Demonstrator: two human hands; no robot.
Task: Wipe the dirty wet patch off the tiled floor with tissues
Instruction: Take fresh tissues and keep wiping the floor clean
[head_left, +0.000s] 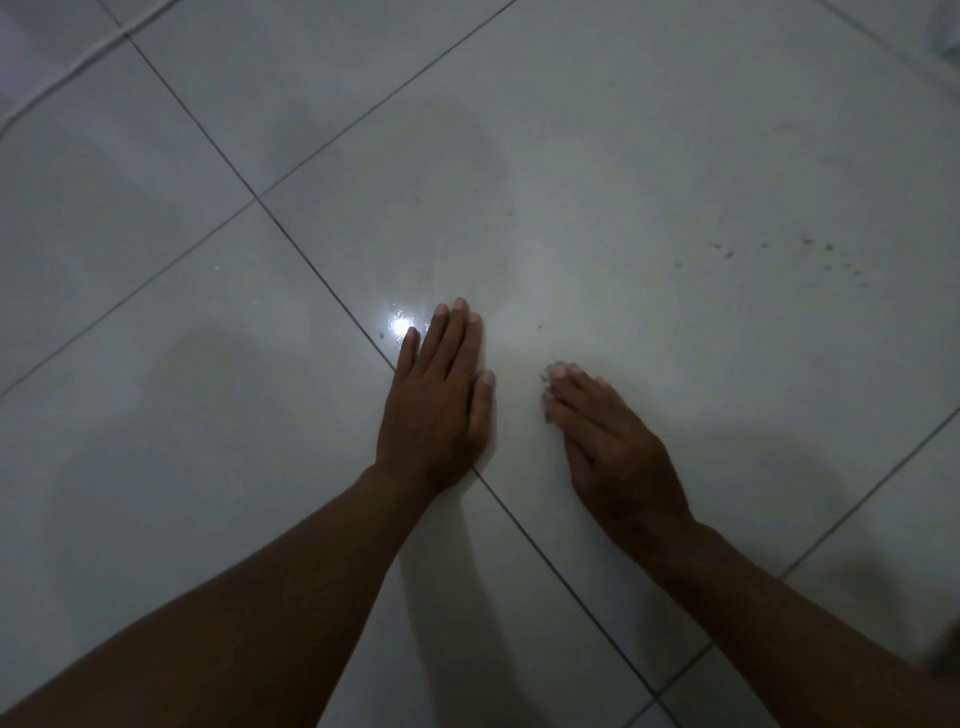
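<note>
My left hand (441, 395) lies flat on the white tiled floor (623, 156), fingers straight and together, across a dark grout line. My right hand (608, 441) also rests palm down on the same large tile, fingers straight, with grey dirt at its fingertips. A small wet spot (400, 326) glints with reflected light just left of my left fingertips. A patch of dark dirty specks (800, 260) is scattered on the tile to the upper right of my right hand. No tissue is in view.
Dark grout lines (208, 140) cross the floor diagonally. A pale raised edge or cable (67, 73) runs along the top left corner. A white object (945, 31) shows at the top right corner. Shadows of my arms fall on the near tiles.
</note>
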